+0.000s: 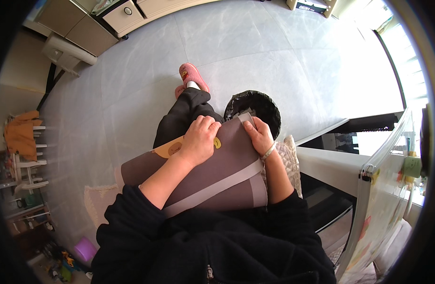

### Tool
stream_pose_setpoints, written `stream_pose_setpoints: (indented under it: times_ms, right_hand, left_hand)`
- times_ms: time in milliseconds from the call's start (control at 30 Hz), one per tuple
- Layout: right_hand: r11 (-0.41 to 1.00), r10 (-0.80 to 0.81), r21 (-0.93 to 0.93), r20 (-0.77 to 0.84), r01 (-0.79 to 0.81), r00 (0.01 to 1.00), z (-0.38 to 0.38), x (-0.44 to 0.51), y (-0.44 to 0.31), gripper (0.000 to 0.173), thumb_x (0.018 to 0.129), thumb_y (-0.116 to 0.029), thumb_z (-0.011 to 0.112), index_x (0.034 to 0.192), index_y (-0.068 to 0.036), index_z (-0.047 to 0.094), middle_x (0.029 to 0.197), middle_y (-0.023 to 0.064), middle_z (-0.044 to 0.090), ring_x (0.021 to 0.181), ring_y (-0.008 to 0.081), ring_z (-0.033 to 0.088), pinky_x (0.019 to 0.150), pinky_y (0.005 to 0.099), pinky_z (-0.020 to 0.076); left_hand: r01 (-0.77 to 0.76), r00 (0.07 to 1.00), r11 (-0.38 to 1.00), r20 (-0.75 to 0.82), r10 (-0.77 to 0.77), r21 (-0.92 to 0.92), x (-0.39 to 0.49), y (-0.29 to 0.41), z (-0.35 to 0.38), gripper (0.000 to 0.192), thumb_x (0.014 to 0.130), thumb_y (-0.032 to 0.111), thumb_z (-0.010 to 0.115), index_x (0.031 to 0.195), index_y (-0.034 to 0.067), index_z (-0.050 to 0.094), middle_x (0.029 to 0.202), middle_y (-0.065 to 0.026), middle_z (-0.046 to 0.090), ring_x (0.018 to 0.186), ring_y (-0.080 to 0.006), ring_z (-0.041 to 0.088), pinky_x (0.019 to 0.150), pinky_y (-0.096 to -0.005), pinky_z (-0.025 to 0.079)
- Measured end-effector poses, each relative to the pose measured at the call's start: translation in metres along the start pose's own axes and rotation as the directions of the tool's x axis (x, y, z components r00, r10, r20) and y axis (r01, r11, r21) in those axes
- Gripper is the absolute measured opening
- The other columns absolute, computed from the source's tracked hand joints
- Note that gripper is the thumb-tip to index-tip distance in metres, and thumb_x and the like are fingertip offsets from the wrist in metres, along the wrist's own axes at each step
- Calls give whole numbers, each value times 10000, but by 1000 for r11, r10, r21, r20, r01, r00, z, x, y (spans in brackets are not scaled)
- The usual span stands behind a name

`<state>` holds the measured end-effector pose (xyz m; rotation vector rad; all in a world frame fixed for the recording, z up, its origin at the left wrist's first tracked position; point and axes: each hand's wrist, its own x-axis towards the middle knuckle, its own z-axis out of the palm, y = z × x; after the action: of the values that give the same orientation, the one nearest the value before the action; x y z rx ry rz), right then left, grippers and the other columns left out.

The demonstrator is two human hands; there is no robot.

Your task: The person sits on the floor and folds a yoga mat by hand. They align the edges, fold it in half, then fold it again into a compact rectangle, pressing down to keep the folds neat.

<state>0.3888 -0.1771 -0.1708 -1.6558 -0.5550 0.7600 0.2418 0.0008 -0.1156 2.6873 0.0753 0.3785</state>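
Note:
A brown-grey mat [221, 168] with a pale grey border and a partly hidden cartoon print lies folded over on my lap. My left hand [199, 140] is closed at its far folded edge, beside the print, with the fingertips out of sight. My right hand [261, 136] pinches the mat's far right corner, thumb on top of the pale border and fingers underneath. Just beyond that corner stands a round waste bin [274, 117] lined with a black bag, with some light-coloured litter inside.
My legs in black trousers [171, 124] stretch forward to pink slippers [196, 76] on the grey tiled floor [132, 85]. A white desk [327, 167] with a clear cover stands close on my right. Cream drawers [121, 17] line the far wall. A purple container [85, 249] is at lower left.

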Motion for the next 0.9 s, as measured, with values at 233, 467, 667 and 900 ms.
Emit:
stream_pose_setpoints:
  times_ms: [233,467,667,900]
  right_hand:
    - [994,19,108,7,-19,1000,5,3,7,203,977,-226,606,938,-27,601,803,-55,568,729,28,484,631,224,426]
    - [985,-24,171,44,16,999,2,3,5,155,972,-176,610,964,-21,605,829,-49,583,740,29,494,639,219,430]
    - [995,-13,95,8,13,1000,4,3,6,158,969,-173,610,952,-15,607,806,-49,574,726,30,483,629,219,424]
    - [986,-41,161,-36,46,999,6,1,7,185,958,-186,621,922,-6,596,780,-25,563,726,48,467,631,242,423]
  left_hand:
    - [-60,998,997,-34,59,-45,-10,12,0,367,816,-25,543,1178,-27,608,1030,-121,551,943,-315,554,868,-397,468]
    - [-1,1000,995,9,2,-103,8,7,13,268,759,-41,527,1005,26,609,1001,-96,585,959,-299,549,858,-390,463]
    - [46,999,965,35,-39,-257,13,1,12,224,756,-53,528,914,59,640,971,-102,597,943,-299,562,846,-394,478]
    - [6,981,972,188,39,-236,17,5,13,192,799,-20,510,889,66,656,928,-95,602,948,-301,580,829,-406,486]
